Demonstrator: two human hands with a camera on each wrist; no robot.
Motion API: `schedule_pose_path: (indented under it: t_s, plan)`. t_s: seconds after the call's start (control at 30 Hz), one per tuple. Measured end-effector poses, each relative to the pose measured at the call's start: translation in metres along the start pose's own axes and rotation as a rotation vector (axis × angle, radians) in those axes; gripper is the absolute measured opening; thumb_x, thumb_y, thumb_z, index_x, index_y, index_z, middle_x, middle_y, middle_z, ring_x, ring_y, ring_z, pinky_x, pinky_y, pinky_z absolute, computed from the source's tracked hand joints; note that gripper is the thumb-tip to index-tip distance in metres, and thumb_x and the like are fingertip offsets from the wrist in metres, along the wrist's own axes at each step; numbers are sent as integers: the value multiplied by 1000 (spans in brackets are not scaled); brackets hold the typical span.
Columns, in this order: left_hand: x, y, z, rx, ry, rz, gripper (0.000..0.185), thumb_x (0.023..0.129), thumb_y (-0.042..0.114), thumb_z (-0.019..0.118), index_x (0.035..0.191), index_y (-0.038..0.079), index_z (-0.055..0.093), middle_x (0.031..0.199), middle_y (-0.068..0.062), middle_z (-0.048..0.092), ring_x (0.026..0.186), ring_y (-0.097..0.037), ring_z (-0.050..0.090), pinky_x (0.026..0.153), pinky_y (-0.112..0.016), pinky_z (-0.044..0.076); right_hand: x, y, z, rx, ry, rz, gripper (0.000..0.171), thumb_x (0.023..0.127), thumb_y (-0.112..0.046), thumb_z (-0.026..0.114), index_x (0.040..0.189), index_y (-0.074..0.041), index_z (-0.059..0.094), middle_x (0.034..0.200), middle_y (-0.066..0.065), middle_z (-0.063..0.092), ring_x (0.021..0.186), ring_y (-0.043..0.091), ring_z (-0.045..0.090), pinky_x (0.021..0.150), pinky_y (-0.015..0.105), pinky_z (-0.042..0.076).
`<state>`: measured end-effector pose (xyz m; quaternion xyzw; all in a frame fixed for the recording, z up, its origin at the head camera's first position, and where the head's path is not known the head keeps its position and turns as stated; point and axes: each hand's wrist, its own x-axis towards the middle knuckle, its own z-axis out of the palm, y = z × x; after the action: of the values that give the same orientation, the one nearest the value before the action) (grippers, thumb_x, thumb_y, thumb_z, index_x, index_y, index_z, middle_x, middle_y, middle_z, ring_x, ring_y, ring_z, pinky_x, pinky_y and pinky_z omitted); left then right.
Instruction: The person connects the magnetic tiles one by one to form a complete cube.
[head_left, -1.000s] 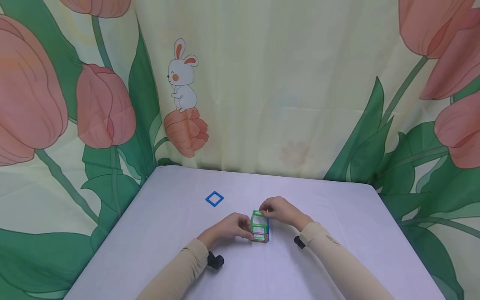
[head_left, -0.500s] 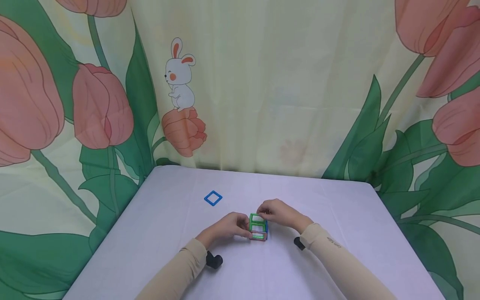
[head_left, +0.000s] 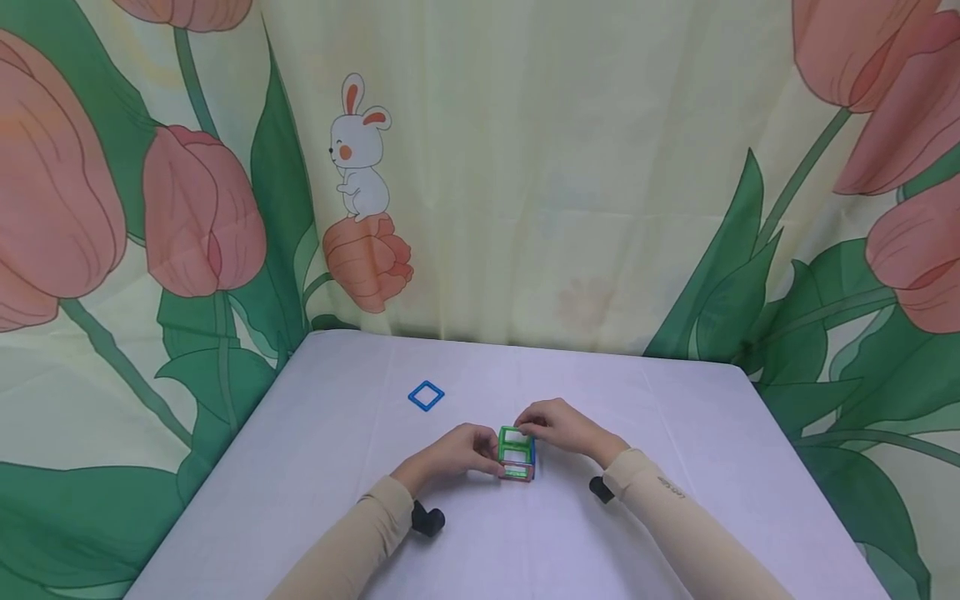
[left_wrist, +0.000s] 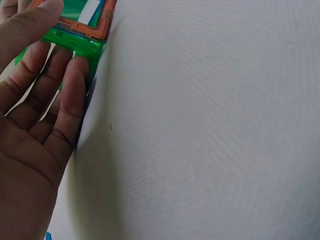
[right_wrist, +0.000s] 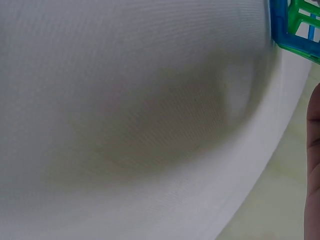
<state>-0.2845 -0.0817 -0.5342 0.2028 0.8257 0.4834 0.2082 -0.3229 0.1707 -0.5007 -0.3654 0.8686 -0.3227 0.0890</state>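
Note:
A small box of translucent magnetic tiles (head_left: 516, 448) stands on the table between my hands. Its top shows green frames, its near side an orange-red tile (left_wrist: 95, 31), and its right side a blue tile (right_wrist: 281, 27). My left hand (head_left: 453, 455) holds the box from the left; the left wrist view has the thumb over the orange tile and fingertips against a green side (left_wrist: 82, 47). Curled fingers of my right hand (head_left: 562, 423) pinch the far right edge of the green top; their tips are partly hidden. In the right wrist view only a strip of that hand (right_wrist: 313, 165) appears.
A loose blue square tile (head_left: 417, 403) lies flat on the white-covered table (head_left: 360, 367), behind and left of the box. A curtain printed with tulips and a rabbit (head_left: 364, 167) hangs beyond the far edge.
The raised green part at the box's far end has come down, so the box looks shorter. My right hand lowered slightly with it; my left hand has stayed at the box.

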Motion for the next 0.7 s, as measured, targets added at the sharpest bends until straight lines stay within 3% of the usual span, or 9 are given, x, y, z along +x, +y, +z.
schedule_pose_path:
  t_s: [0.23, 0.4, 0.47, 0.5, 0.63, 0.7]
  plan:
    - [2, 3, -3, 7, -19, 3, 22, 83, 20, 87, 92, 14, 68, 87, 5, 70, 82, -14, 61, 77, -28, 49, -4, 7, 0, 111, 5, 69, 17, 101, -17, 66, 113, -11, 77, 111, 2, 77, 93, 3, 67, 85, 23, 55]
    - [1, 0, -15, 23, -37, 21, 21, 83, 19, 87, 95, 15, 70, 93, 5, 71, 87, -13, 64, 82, -29, 50, -5, 7, 0, 122, 9, 69, 18, 101, -17, 66, 113, -9, 77, 109, 3, 77, 93, 4, 67, 85, 23, 55]
    - [3, -5, -23, 59, 45, 30, 20, 84, 18, 85, 96, 15, 70, 93, 4, 69, 87, -13, 63, 81, -28, 51, -5, 7, 1, 118, 13, 77, 18, 101, -17, 66, 113, -9, 77, 110, 3, 77, 94, 4, 67, 86, 24, 55]
    - [5, -9, -26, 80, 120, 30, 20, 85, 18, 85, 96, 14, 69, 94, 3, 67, 87, -14, 61, 80, -29, 51, -5, 7, 1, 121, 12, 92, 17, 101, -18, 66, 113, -10, 77, 110, 2, 77, 94, 4, 67, 86, 23, 55]
    - [10, -23, -41, 179, 508, -27, 31, 86, 21, 84, 110, 11, 66, 113, -8, 62, 101, -24, 60, 89, -38, 53, -6, 7, 4, 142, 18, 123, 16, 101, -18, 66, 112, -12, 77, 109, 1, 76, 94, 5, 66, 85, 23, 54]
    - [12, -30, -48, 192, 650, -82, 46, 85, 21, 84, 123, 7, 61, 128, -16, 54, 111, -31, 58, 96, -45, 52, -5, 7, 6, 156, 19, 127, 16, 101, -17, 66, 111, -12, 77, 109, 1, 76, 93, 5, 66, 84, 22, 54]
